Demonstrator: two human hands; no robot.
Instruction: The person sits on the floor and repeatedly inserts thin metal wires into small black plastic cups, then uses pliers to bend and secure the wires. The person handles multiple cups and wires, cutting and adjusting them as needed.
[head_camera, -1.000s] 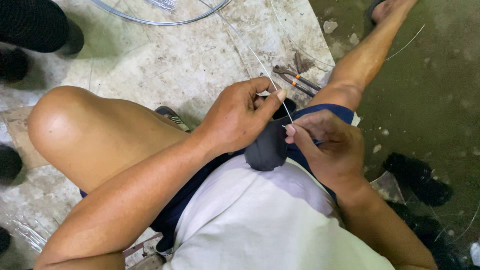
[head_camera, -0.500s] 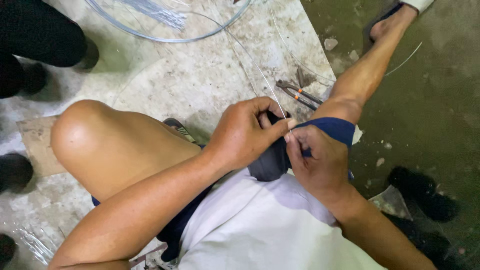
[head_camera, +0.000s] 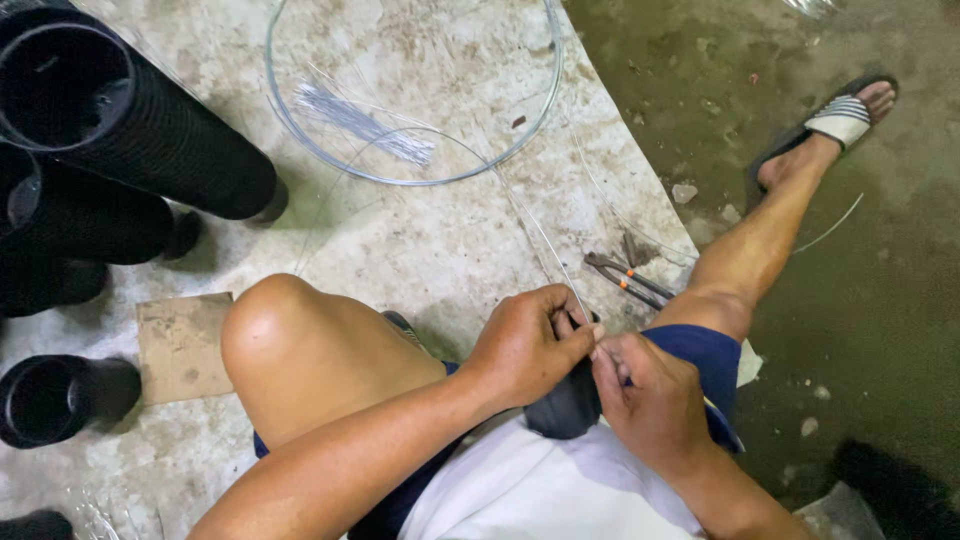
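Left hand (head_camera: 525, 345) and right hand (head_camera: 650, 400) are both pinched tight on a thin wire (head_camera: 545, 245), over a dark fabric piece (head_camera: 565, 405) in the lap. I reckon the springy wire could slip the pinch and whip back, or jab a fingertip. Its long axis runs from the hands up and far-left toward the wire coil (head_camera: 415, 90). Pliers (head_camera: 628, 280) lie just right of it.
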